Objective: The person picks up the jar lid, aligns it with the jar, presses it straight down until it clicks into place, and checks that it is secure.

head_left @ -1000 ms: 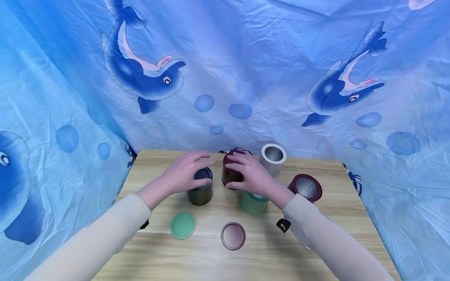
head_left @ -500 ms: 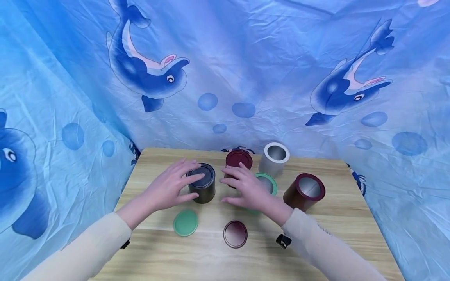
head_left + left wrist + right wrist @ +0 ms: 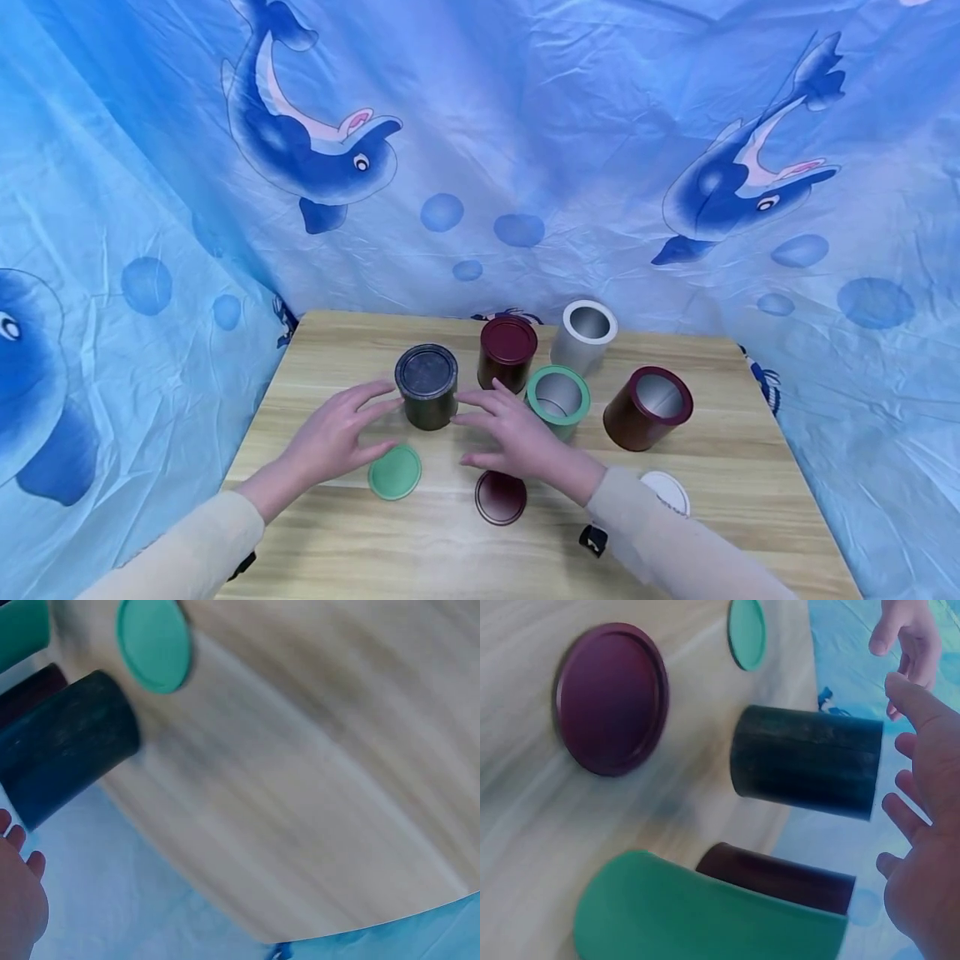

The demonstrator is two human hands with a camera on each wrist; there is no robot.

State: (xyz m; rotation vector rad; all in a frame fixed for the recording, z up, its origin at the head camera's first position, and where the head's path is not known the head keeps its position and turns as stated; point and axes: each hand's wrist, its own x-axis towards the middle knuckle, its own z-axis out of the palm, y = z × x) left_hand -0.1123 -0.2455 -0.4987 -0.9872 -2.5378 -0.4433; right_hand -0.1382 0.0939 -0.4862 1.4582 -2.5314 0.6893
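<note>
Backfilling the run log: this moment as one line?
left hand: holds nothing; right hand: holds nothing; black can: top closed; green can: uncapped; white can: uncapped; green lid: on table

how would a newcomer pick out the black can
On the wooden table, look just beyond the left hand and right hand, between them. The black can stands there, left of the lidded red can and open green can. Its closed black top sets it apart from both.
</note>
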